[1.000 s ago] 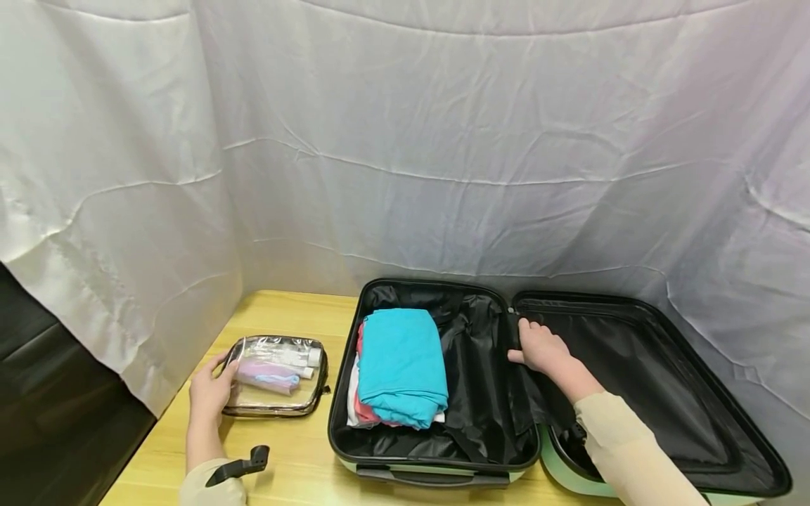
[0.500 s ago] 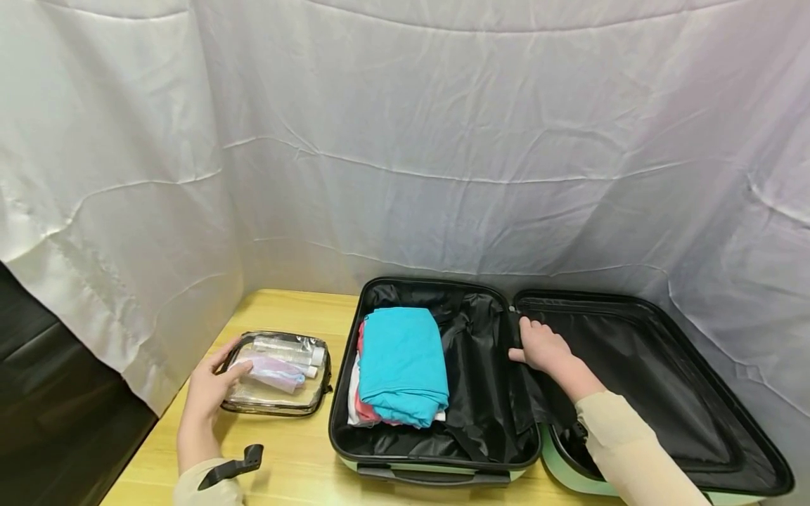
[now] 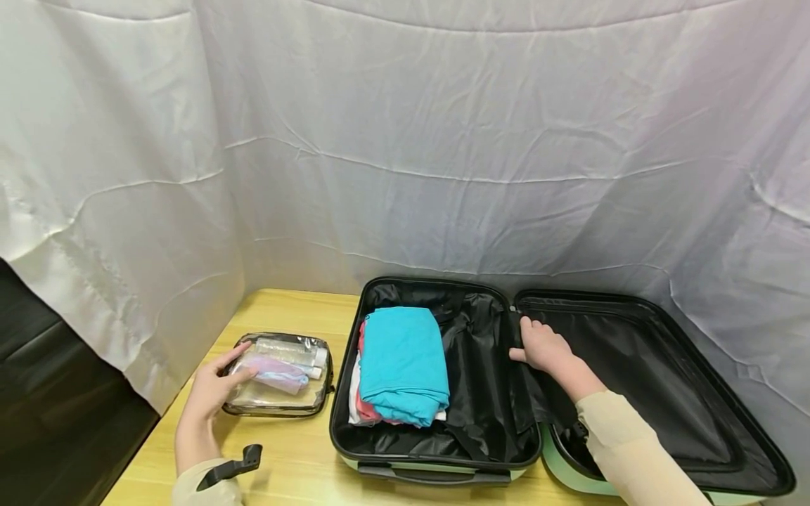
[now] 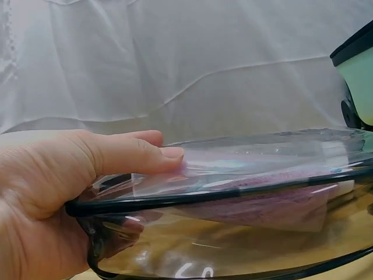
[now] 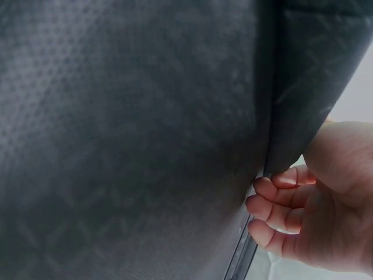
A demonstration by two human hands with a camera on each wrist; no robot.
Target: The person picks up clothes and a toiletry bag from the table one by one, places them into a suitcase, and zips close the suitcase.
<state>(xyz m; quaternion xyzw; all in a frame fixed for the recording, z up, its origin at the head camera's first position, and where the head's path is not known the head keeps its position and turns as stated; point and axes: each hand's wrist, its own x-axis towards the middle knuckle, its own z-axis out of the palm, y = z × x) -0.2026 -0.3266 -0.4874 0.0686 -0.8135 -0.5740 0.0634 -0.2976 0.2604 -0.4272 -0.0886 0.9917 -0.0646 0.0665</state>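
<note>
In the head view, a clear toiletry pouch [image 3: 272, 404] with black edging lies on the table at left, with bottles and a purple item inside. My left hand [image 3: 209, 393] grips its left end. In the left wrist view the thumb of the left hand [image 4: 52, 181] presses the clear top, and its other fingers are mostly hidden behind the pouch. An open suitcase [image 3: 436, 464] holds a folded turquoise garment [image 3: 405, 365] stacked over pink and white cloth. My right hand [image 3: 544, 348] holds up a black fabric flap [image 3: 522, 393] at the hinge side; its fingertips curl at the flap's edge.
The suitcase's other half [image 3: 645, 386], lined in black, lies open at right. A wooden table [image 3: 297, 457] is underneath. White curtain cloth [image 3: 474, 140] hangs behind and at both sides, close to the suitcase's back edge.
The pouch has shifted slightly to the right, and the things inside it have slid right as well. My left thumb has moved further over its top. The right hand has stayed in place.
</note>
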